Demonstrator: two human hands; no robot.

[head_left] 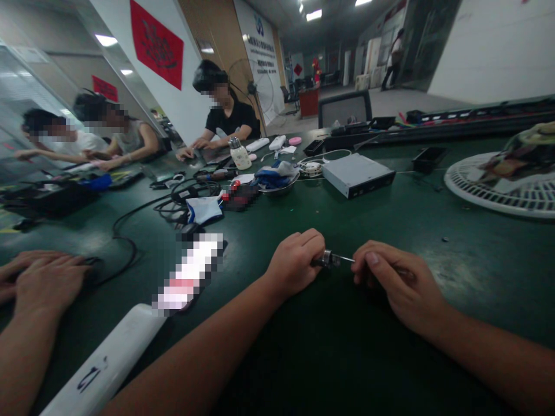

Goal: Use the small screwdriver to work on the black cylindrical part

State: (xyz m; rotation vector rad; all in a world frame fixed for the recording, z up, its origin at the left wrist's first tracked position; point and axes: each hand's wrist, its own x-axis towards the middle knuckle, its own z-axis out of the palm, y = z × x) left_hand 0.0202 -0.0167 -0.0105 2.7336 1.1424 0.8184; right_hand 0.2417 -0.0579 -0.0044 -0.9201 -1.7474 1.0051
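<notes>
My left hand (298, 261) is closed in a fist around a dark-handled tool with a silver, chuck-like end (331, 259). A thin metal shaft (347, 259) runs from that end to the fingertips of my right hand (396, 284). The fingers of my right hand are curled and pinch the shaft's far end, whose tip they hide. Both hands are a little above the dark green table (338, 358). Most of the handle is hidden inside my left fist.
A pixelated phone-like slab (191, 274) and a long white casing (108, 358) lie left of my forearm. Another person's hands (52, 277) are at far left. Beyond are a grey disc drive (358, 174), a white fan grille (489, 188), cables and a cloth (277, 175).
</notes>
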